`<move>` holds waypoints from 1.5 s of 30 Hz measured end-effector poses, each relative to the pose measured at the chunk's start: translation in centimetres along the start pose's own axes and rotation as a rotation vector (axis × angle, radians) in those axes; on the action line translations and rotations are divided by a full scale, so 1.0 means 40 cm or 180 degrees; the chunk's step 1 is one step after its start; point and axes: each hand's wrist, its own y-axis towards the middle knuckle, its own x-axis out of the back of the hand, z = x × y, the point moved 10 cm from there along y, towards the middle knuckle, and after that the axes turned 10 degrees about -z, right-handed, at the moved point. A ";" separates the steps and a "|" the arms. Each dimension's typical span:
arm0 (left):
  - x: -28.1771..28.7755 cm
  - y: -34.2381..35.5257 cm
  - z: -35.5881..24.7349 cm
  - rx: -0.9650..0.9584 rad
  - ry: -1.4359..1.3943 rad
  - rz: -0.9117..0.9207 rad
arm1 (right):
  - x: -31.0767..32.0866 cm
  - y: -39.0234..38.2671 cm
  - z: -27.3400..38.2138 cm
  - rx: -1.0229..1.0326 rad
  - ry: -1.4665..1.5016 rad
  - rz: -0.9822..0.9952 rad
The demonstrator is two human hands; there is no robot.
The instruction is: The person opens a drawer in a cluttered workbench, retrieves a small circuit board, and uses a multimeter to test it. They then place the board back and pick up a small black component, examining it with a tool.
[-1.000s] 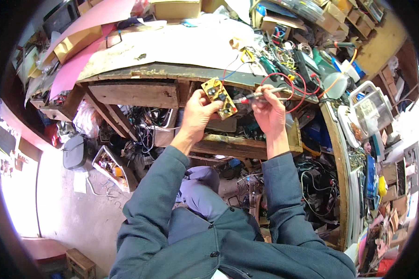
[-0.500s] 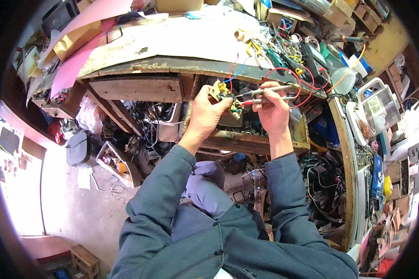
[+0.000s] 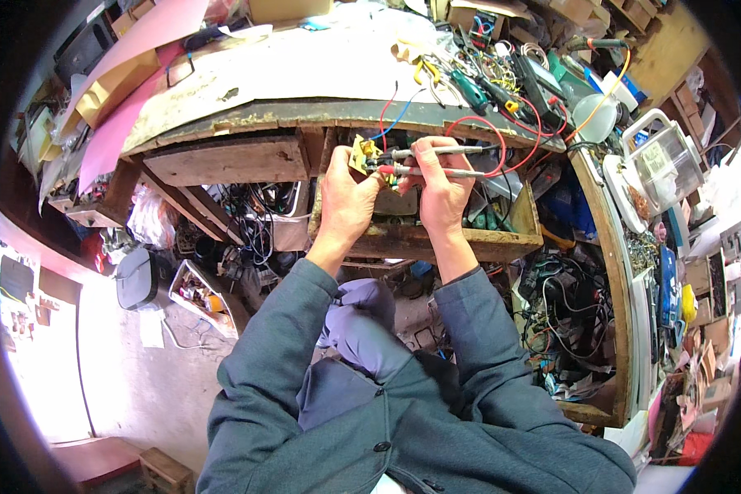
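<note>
My left hand (image 3: 346, 199) grips a small circuit board (image 3: 359, 156) with a yellowish edge, tilted above the open drawer. A red wire (image 3: 384, 123) and a blue wire (image 3: 403, 117) run up from it toward the bench top. Held together in my right hand (image 3: 444, 196) are two test probes, an upper one (image 3: 468, 150) and a lower one (image 3: 463, 174), nearly parallel and pointing left at the board. Their tips are at the board's parts; whether they touch I cannot tell. A red lead (image 3: 503, 148) loops from the probes toward the bench.
A wooden drawer (image 3: 436, 244) stands pulled out below my hands. The bench top (image 3: 305, 70) bears pale sheets, with pliers (image 3: 426, 72) and a green-handled tool (image 3: 468, 90) at right. A clear plastic container (image 3: 671, 169) sits farther right. Tangled cables (image 3: 568, 305) fill the shelf space below.
My right hand has moved left with the probes, closer to my left hand and the board. The whole view has shifted slightly. Both grips remain closed.
</note>
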 end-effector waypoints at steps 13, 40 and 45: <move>-0.011 -0.005 0.003 0.0095 -0.0221 0.0164 | -0.009 -0.009 0.002 0.0012 -0.0139 0.0134; -0.002 0.000 0.001 -0.0014 -0.0152 0.0246 | -0.032 -0.035 0.042 0.1069 -0.0997 0.0350; -0.022 -0.004 0.020 0.0118 -0.0354 0.0245 | -0.016 -0.030 0.034 0.0591 -0.0574 0.0226</move>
